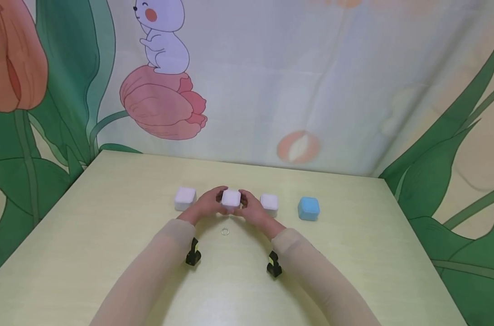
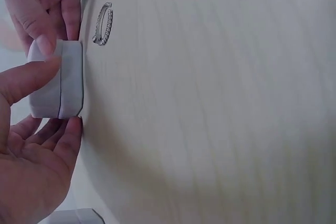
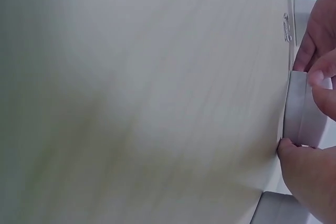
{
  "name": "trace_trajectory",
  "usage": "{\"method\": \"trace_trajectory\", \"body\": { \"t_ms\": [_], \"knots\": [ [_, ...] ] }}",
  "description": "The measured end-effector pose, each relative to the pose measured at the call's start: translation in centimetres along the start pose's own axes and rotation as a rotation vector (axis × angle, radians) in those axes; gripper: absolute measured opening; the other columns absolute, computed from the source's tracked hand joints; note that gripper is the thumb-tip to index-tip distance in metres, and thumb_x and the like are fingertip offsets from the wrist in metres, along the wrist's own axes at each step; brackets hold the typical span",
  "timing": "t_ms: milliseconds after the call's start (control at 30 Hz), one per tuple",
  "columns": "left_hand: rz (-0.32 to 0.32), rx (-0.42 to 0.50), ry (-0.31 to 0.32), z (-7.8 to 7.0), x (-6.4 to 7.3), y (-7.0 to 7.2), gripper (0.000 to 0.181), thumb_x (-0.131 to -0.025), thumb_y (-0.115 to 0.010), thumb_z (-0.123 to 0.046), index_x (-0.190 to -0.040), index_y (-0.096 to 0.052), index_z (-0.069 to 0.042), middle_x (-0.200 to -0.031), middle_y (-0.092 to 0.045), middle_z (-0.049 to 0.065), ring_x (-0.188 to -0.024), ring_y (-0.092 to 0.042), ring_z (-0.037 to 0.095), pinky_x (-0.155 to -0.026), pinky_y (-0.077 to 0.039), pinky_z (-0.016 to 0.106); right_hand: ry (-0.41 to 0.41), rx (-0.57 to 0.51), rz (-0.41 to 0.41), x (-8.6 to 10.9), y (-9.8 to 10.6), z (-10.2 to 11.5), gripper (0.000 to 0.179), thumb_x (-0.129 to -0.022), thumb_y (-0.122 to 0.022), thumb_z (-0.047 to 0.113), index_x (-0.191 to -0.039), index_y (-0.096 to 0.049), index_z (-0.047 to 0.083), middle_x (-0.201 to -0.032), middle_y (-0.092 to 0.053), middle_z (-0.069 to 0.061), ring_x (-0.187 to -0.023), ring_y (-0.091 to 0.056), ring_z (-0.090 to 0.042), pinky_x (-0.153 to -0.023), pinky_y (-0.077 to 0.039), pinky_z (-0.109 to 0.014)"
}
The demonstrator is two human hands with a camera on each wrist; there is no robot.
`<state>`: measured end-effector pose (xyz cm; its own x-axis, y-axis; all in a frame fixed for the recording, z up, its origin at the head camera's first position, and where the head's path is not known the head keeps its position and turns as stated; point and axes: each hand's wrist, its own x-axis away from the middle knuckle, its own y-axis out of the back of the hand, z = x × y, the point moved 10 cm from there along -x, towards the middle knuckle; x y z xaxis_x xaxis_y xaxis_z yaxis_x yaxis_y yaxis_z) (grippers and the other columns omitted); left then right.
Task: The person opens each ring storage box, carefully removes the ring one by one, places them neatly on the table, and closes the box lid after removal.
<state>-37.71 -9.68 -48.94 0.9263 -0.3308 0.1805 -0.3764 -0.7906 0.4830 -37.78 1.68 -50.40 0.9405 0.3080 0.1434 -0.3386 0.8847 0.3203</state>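
A pale ring box (image 1: pixel 231 199) with a closed lid is between both hands on the table. In the left wrist view a seam runs round the ring box (image 2: pixel 71 85). My left hand (image 1: pixel 208 202) grips its left side, the thumb on its front near the seam. From the other side my right hand (image 1: pixel 251 208) holds it, its thumb also on the front. A silver ring (image 1: pixel 225 231) set with small stones lies on the table, nearer to me than the box. The right wrist view shows the same ring (image 3: pixel 286 28) beyond the box.
One pale box (image 1: pixel 185 198) stands left of the hands. Another pale box (image 1: pixel 269 204) is just right of my right hand, and a blue box (image 1: pixel 309 208) stands farther right. A printed curtain (image 1: pixel 247 90) hangs behind the table (image 1: pixel 353 271).
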Motion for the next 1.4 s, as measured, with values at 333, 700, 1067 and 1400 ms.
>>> {"method": "trace_trajectory", "body": {
  "t_ms": [333, 700, 1067, 1400],
  "knots": [
    [-0.024, 0.003, -0.034, -0.5, -0.1, 0.4, 0.088, -0.083, -0.073, 0.003, -0.158, -0.027, 0.006, -0.164, -0.031, 0.029, -0.151, -0.034, 0.048, -0.124, -0.034, 0.055, 0.01, 0.011, -0.009, 0.1, 0.3, 0.3, 0.078, -0.091, -0.07, 0.0, -0.158, -0.029, -0.003, -0.163, -0.036, -0.026, -0.152, -0.038, -0.04, -0.125, -0.035, -0.046],
    [-0.073, -0.087, -0.092, -1.9, 0.4, 1.8, 0.078, -0.086, -0.07, -0.003, -0.155, -0.035, 0.003, -0.154, -0.044, 0.034, -0.143, -0.045, 0.051, -0.12, -0.04, 0.056, 0.058, 0.099, -0.111, 0.8, 1.3, 2.1, 0.059, -0.096, -0.066, 0.01, -0.148, -0.044, -0.004, -0.155, -0.049, -0.024, -0.144, -0.048, -0.041, -0.119, -0.044, -0.048],
    [-0.134, -0.143, -0.103, -3.9, 2.0, 3.5, 0.052, -0.097, -0.061, -0.01, -0.147, -0.05, 0.002, -0.142, -0.06, 0.028, -0.133, -0.058, 0.043, -0.11, -0.051, 0.052, 0.05, 0.127, -0.198, 1.4, 2.5, 3.4, 0.036, -0.097, -0.065, 0.01, -0.13, -0.06, -0.002, -0.135, -0.065, -0.021, -0.129, -0.061, -0.036, -0.11, -0.052, -0.045],
    [-0.103, -0.135, -0.088, -5.4, 4.3, 4.4, 0.038, -0.102, -0.058, -0.014, -0.137, -0.06, 0.0, -0.121, -0.072, 0.024, -0.112, -0.069, 0.037, -0.089, -0.06, 0.038, 0.097, 0.082, -0.219, 2.5, 4.0, 4.8, 0.025, -0.098, -0.063, 0.009, -0.12, -0.065, -0.003, -0.118, -0.071, -0.021, -0.103, -0.07, -0.029, -0.08, -0.057, -0.025]
  ]
}}
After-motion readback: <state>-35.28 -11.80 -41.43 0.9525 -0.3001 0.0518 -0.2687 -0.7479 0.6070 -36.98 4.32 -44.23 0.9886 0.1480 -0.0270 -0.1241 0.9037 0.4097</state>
